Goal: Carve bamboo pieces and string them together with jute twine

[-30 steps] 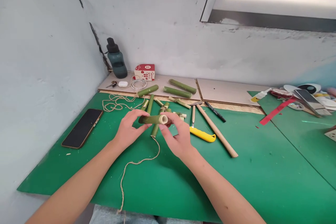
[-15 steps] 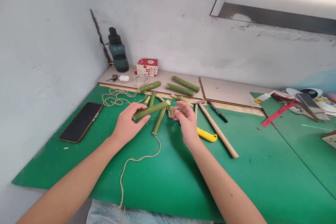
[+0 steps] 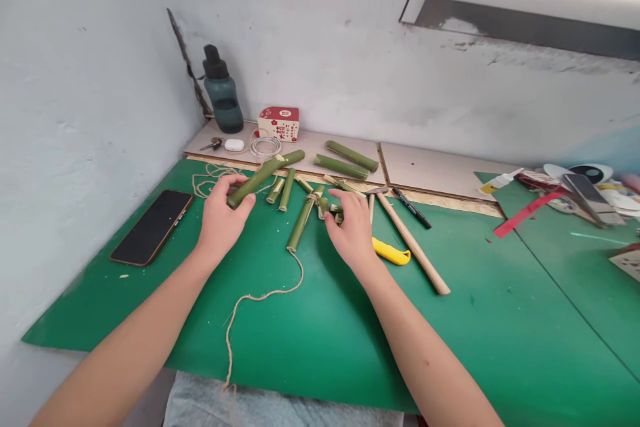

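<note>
My left hand (image 3: 223,213) is closed around the near end of a green bamboo piece (image 3: 255,181), which slants up and away to the right. My right hand (image 3: 350,223) has its fingers apart and curved over several short bamboo offcuts (image 3: 323,205); no grip on them shows. Between the hands lies a bamboo tube bound with twine (image 3: 301,220), with a twine tail (image 3: 265,295) running from its near end toward the table's front edge. Two short bamboo sticks (image 3: 287,190) lie beyond, left of the bound tube.
Right of my right hand lie a yellow-handled tool (image 3: 391,252), a wooden-handled hammer (image 3: 415,243) and a black marker (image 3: 412,208). A phone (image 3: 151,227) is at left. Along the back are a bottle (image 3: 223,97), a box (image 3: 279,125) and two bamboo pieces (image 3: 341,167).
My left hand has moved left with the bamboo piece, uncovering the twine-bound tube. My right hand has shifted slightly left, over the short offcuts. The view has tilted slightly down.
</note>
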{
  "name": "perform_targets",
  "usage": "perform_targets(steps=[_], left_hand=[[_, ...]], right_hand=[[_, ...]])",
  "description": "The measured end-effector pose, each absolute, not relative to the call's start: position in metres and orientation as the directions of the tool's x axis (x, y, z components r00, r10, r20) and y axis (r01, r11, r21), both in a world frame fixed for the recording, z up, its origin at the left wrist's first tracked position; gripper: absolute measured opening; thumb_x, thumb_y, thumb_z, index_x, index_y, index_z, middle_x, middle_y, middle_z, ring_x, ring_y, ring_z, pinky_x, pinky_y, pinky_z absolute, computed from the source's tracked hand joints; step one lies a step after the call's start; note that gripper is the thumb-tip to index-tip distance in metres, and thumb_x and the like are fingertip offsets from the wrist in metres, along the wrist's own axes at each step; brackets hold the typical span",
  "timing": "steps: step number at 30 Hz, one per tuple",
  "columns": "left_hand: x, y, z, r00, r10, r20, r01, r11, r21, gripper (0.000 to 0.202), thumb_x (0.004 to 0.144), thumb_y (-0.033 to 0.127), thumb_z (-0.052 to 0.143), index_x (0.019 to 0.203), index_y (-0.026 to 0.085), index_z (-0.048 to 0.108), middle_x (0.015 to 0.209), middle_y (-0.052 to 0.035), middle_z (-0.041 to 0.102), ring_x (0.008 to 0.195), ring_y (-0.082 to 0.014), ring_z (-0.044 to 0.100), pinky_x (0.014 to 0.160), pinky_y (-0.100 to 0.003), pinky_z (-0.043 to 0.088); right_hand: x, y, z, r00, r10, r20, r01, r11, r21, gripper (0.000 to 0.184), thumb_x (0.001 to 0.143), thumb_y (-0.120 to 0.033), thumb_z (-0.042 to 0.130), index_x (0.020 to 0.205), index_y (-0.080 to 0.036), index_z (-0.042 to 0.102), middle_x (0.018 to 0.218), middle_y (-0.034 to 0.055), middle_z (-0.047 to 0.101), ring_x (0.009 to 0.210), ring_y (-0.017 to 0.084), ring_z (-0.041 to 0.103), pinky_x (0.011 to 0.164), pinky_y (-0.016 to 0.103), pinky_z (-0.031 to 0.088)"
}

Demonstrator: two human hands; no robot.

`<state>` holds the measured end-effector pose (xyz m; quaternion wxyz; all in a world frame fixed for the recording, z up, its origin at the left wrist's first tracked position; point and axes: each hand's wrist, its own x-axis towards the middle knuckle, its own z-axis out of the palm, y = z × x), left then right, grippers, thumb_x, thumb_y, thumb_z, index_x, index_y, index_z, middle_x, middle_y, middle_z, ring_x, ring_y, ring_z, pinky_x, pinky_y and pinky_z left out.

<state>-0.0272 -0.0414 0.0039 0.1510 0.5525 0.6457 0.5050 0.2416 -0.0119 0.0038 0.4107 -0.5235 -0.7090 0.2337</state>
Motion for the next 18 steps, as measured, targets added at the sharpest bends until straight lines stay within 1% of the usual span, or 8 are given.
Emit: perform_targets(steps=[2, 4, 6, 9, 13, 16, 18], left_hand=[[-0.036, -0.037, 0.003, -0.331, 0.881, 0.338, 0.603, -0.079, 0.794, 0.028, 0.089, 0.029, 0.067, 0.117, 0.023, 0.064, 0.115, -0.0043, 0.072, 0.103, -0.0229, 0.070, 0.089, -0.034, 0.054], [-0.046, -0.034, 0.005, -0.286, 0.899, 0.330, 0.705, -0.036, 0.708, 0.029, 0.089, 0.029, 0.066, 0.117, 0.023, 0.064, 0.119, -0.0051, 0.073, 0.108, -0.0256, 0.069, 0.094, -0.037, 0.053], [-0.056, -0.032, 0.007, -0.263, 0.912, 0.316, 0.800, 0.023, 0.599, 0.031, 0.090, 0.028, 0.065, 0.120, 0.024, 0.065, 0.123, -0.0062, 0.072, 0.113, -0.0286, 0.068, 0.096, -0.040, 0.052], [-0.067, -0.032, 0.010, -0.263, 0.925, 0.275, 0.874, 0.108, 0.475, 0.032, 0.091, 0.029, 0.063, 0.123, 0.023, 0.065, 0.124, -0.0084, 0.072, 0.114, -0.0322, 0.068, 0.094, -0.043, 0.052], [-0.065, -0.033, 0.007, -0.179, 0.961, 0.213, 0.937, 0.100, 0.333, 0.030, 0.094, 0.031, 0.061, 0.123, 0.024, 0.066, 0.119, -0.0085, 0.072, 0.112, -0.0346, 0.066, 0.094, -0.048, 0.051], [-0.055, -0.036, 0.003, -0.123, 0.973, 0.194, 0.961, 0.068, 0.268, 0.032, 0.096, 0.033, 0.060, 0.126, 0.024, 0.066, 0.123, -0.0089, 0.070, 0.117, -0.0367, 0.063, 0.098, -0.053, 0.050], [-0.048, -0.038, 0.001, -0.096, 0.971, 0.218, 0.964, 0.036, 0.263, 0.035, 0.096, 0.034, 0.061, 0.129, 0.023, 0.065, 0.128, -0.0103, 0.068, 0.121, -0.0379, 0.059, 0.101, -0.055, 0.048]], right_hand=[[0.243, -0.013, 0.003, -0.197, 0.921, 0.335, 0.682, 0.374, -0.629, 0.044, 0.087, -0.021, 0.065, 0.131, -0.020, 0.067, 0.134, 0.0126, 0.071, 0.134, 0.039, 0.048, 0.116, 0.059, 0.036], [0.243, -0.013, 0.000, -0.259, 0.919, 0.297, 0.775, 0.381, -0.504, 0.048, 0.090, -0.026, 0.065, 0.138, -0.020, 0.063, 0.139, 0.0121, 0.070, 0.138, 0.042, 0.046, 0.115, 0.061, 0.038], [0.243, -0.013, -0.003, -0.293, 0.920, 0.260, 0.808, 0.384, -0.447, 0.052, 0.092, -0.027, 0.065, 0.143, -0.020, 0.059, 0.143, 0.0106, 0.069, 0.142, 0.043, 0.043, 0.116, 0.062, 0.037], [0.243, -0.013, -0.007, -0.333, 0.911, 0.245, 0.820, 0.408, -0.402, 0.056, 0.093, -0.025, 0.063, 0.148, -0.019, 0.055, 0.148, 0.0093, 0.066, 0.146, 0.042, 0.040, 0.119, 0.062, 0.036], [0.244, -0.012, -0.010, -0.359, 0.900, 0.249, 0.825, 0.430, -0.367, 0.059, 0.092, -0.016, 0.056, 0.151, -0.019, 0.052, 0.155, 0.0086, 0.061, 0.150, 0.042, 0.037, 0.120, 0.062, 0.034], [0.245, -0.012, -0.010, -0.373, 0.894, 0.249, 0.824, 0.442, -0.354, 0.061, 0.091, -0.010, 0.051, 0.151, -0.021, 0.052, 0.151, 0.0078, 0.064, 0.150, 0.041, 0.038, 0.119, 0.062, 0.034], [0.245, -0.012, -0.009, -0.378, 0.892, 0.249, 0.823, 0.446, -0.352, 0.062, 0.090, -0.009, 0.051, 0.150, -0.022, 0.052, 0.148, 0.0084, 0.066, 0.147, 0.040, 0.041, 0.118, 0.060, 0.035]])
